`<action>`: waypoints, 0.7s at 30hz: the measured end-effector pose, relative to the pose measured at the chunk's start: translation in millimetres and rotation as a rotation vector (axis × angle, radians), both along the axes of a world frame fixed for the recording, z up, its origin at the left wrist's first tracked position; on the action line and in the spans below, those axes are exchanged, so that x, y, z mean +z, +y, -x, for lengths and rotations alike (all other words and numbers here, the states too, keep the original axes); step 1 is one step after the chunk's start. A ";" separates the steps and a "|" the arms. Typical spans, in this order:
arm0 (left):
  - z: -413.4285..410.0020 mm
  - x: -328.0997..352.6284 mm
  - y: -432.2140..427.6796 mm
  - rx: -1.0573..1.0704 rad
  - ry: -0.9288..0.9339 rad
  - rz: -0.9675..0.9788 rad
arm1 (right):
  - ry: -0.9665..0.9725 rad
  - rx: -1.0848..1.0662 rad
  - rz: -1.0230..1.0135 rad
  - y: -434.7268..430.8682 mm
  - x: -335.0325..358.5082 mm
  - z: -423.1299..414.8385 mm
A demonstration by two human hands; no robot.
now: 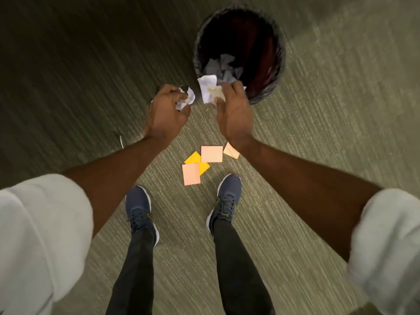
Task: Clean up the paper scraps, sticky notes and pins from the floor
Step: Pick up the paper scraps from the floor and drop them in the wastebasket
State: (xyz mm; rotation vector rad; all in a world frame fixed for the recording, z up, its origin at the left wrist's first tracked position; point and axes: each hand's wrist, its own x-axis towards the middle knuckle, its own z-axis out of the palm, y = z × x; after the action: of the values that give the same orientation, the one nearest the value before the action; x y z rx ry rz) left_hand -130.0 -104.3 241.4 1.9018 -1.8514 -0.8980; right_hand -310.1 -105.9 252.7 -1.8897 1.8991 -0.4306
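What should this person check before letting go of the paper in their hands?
1. Left hand grips a crumpled white paper scrap: ok.
2. Right hand grips a creased white paper sheet: ok.
3. Both hands over the round black-lined waste bin: not ok; the left hand is short of its rim.
4. Room in the bin: ok.
5. Pink, yellow and peach square sticky notes picked up: not ok.
6. Pins gathered: cannot tell.

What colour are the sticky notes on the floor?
The sticky notes are pink, yellow and peach; head view.
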 end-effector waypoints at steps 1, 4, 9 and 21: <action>8.2 8.0 -8.3 0.003 0.011 0.013 | 0.003 -0.028 0.011 -8.2 6.7 7.7; 35.3 27.5 -34.3 -0.014 0.020 0.045 | -0.007 -0.083 0.029 -29.1 20.7 32.4; 75.7 45.8 -74.1 0.018 0.078 0.055 | -0.044 -0.085 0.068 -51.3 36.1 63.4; 115.4 49.8 -119.8 -0.016 0.131 0.079 | -0.149 -0.084 0.007 -84.2 42.3 95.1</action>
State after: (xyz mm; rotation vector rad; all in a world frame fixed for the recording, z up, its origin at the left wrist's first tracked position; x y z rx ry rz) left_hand -245.4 -224.2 291.2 1.7410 -1.8006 -0.9168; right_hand -405.3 -190.1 295.0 -1.7350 1.8852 -0.5888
